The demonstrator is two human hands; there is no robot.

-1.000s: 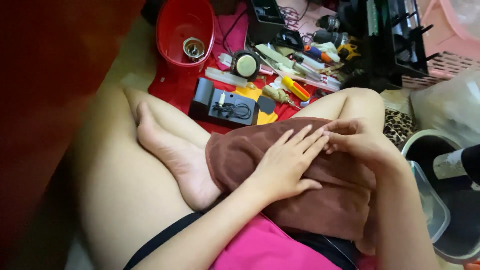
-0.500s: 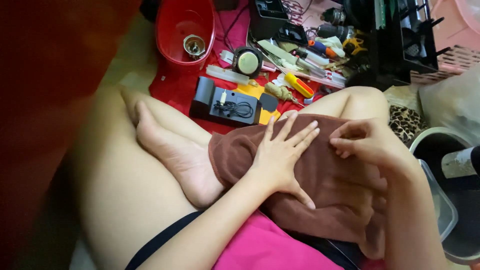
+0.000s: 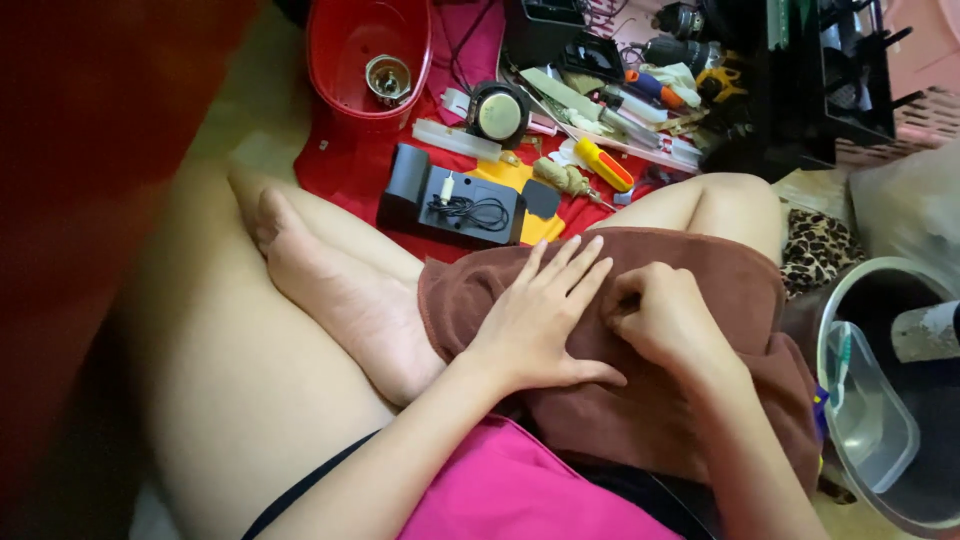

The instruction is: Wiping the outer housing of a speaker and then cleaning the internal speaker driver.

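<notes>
left fingers (image 3: 560, 275) flat on brown towel (image 3: 700, 290)

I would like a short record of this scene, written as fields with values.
left hand: flat, fingers spread, on the brown towel
right hand: fingers curled, pressing the towel
towel: draped over the lap
floor ahead: red bowl, black device with coiled cable, yellow-handled screwdriver
right side: clear plastic container

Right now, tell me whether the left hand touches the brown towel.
Touching: the head view shows the left hand lying flat, fingers spread, on the brown towel.
</notes>
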